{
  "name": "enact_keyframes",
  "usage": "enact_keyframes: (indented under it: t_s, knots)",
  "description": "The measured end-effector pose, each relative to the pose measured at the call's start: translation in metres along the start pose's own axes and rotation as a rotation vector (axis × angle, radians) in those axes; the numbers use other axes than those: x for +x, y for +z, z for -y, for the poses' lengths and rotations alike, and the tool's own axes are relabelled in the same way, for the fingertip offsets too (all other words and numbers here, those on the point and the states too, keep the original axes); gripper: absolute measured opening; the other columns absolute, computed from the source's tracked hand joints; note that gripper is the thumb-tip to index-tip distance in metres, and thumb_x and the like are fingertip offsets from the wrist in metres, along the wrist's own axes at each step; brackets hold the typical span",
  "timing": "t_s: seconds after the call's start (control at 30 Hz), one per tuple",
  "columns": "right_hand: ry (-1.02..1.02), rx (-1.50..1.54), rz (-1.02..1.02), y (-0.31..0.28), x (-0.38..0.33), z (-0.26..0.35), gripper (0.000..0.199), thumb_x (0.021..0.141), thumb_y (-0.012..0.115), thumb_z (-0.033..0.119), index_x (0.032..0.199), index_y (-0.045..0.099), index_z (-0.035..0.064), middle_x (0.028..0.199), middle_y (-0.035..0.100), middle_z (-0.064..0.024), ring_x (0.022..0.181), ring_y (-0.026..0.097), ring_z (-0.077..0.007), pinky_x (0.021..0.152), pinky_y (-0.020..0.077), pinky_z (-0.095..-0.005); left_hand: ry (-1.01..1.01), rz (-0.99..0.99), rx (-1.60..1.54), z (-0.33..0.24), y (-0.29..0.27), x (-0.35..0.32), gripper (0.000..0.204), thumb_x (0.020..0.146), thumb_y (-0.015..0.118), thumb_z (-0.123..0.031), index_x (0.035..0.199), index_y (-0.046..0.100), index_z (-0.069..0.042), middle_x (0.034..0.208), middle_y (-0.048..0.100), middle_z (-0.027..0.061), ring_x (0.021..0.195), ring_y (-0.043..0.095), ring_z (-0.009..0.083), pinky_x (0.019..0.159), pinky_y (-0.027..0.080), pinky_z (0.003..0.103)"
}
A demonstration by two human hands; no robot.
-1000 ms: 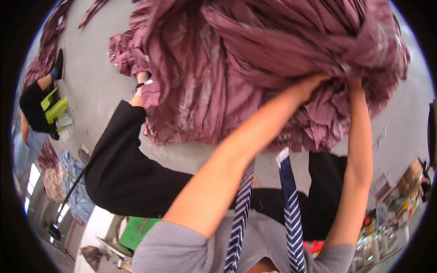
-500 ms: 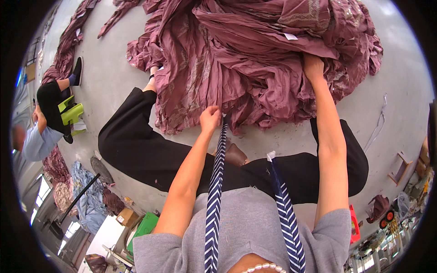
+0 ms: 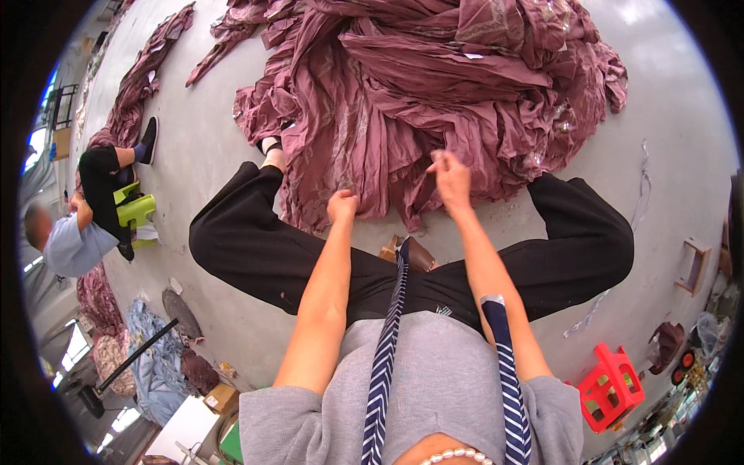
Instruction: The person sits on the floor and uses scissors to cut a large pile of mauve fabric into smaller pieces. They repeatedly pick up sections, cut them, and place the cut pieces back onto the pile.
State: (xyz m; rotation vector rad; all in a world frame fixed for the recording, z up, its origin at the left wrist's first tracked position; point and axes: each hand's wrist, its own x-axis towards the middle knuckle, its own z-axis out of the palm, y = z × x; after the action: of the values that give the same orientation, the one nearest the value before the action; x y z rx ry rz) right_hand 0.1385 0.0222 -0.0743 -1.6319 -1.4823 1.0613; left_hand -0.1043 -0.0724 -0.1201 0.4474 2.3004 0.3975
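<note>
A big heap of crumpled mauve fabric lies on the grey floor between my spread legs in black trousers. My left hand is closed on the near edge of the fabric. My right hand pinches a fold of the same fabric a little further right and higher. Both forearms reach forward from my grey shirt, over which two blue-and-white striped straps hang. Part of my left foot shows under the fabric's edge.
Another person sits at the left on a green stool beside more mauve cloth. A red plastic stool stands at lower right, a small wooden stool at the right. Piles of cloth lie lower left.
My arms have come down from high in the raised fabric to its near edge. The heap has settled onto the floor, further from the camera.
</note>
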Motion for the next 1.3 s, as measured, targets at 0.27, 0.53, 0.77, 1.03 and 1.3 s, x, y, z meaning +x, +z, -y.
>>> enact_keyframes:
  t_s: [0.27, 0.53, 0.77, 1.03, 1.3]
  knots:
    - [0.236, -0.111, 0.215, 0.045, -0.016, -0.025, 0.046, 0.092, 0.039, 0.039, 0.109, 0.058, 0.0010, 0.082, 0.062, -0.0211, 0.077, 0.062, -0.0340, 0.074, 0.0450, -0.0410, 0.409, -0.500, 0.141, -0.027, -0.061, 0.059, 0.046, 0.069, 0.069, -0.010, 0.113, 0.056, -0.010, 0.112, 0.055, 0.0099, 0.113, 0.046, 0.0281, 0.097, 0.037, 0.039]
    - [0.265, -0.328, 0.301, 0.078, 0.021, -0.015, 0.065, 0.089, 0.048, 0.046, 0.129, 0.040, -0.0049, 0.122, 0.049, -0.0301, 0.112, 0.050, -0.0410, 0.094, 0.0383, -0.0404, 0.472, -0.154, 0.346, -0.038, -0.107, 0.145, 0.107, 0.056, 0.082, -0.037, 0.140, 0.025, -0.004, 0.139, 0.034, 0.0183, 0.131, 0.030, 0.0306, 0.106, 0.027, 0.039]
    - [0.332, -0.172, 0.376, 0.109, 0.043, -0.048, 0.070, 0.073, 0.060, 0.019, 0.133, 0.033, -0.0062, 0.121, 0.053, -0.0217, 0.112, 0.051, -0.0301, 0.095, 0.0388, -0.0336, 0.362, 0.255, -0.011, -0.037, -0.081, 0.172, 0.119, 0.045, 0.085, -0.046, 0.140, 0.026, -0.003, 0.123, 0.054, 0.0153, 0.110, 0.054, 0.0309, 0.093, 0.042, 0.036]
    - [0.720, 0.255, 0.524, 0.085, 0.060, -0.034, 0.040, 0.081, 0.052, 0.016, 0.115, 0.052, -0.0057, 0.109, 0.059, -0.0142, 0.096, 0.057, -0.0214, 0.083, 0.0446, -0.0332, -0.083, 0.780, -0.409, -0.056, -0.078, 0.090, 0.073, 0.054, 0.082, -0.032, 0.109, 0.058, 0.009, 0.109, 0.061, 0.0160, 0.099, 0.057, 0.0229, 0.090, 0.043, 0.031]
    - [0.921, 0.725, 0.621, 0.075, 0.030, -0.011, 0.037, 0.085, 0.055, 0.028, 0.105, 0.057, -0.0033, 0.090, 0.062, -0.0114, 0.076, 0.060, -0.0195, 0.068, 0.0490, -0.0325, 0.328, 0.708, -0.532, -0.113, -0.117, -0.034, 0.050, 0.069, 0.073, -0.029, 0.106, 0.061, 0.003, 0.100, 0.064, 0.0104, 0.091, 0.059, 0.0185, 0.082, 0.046, 0.031]
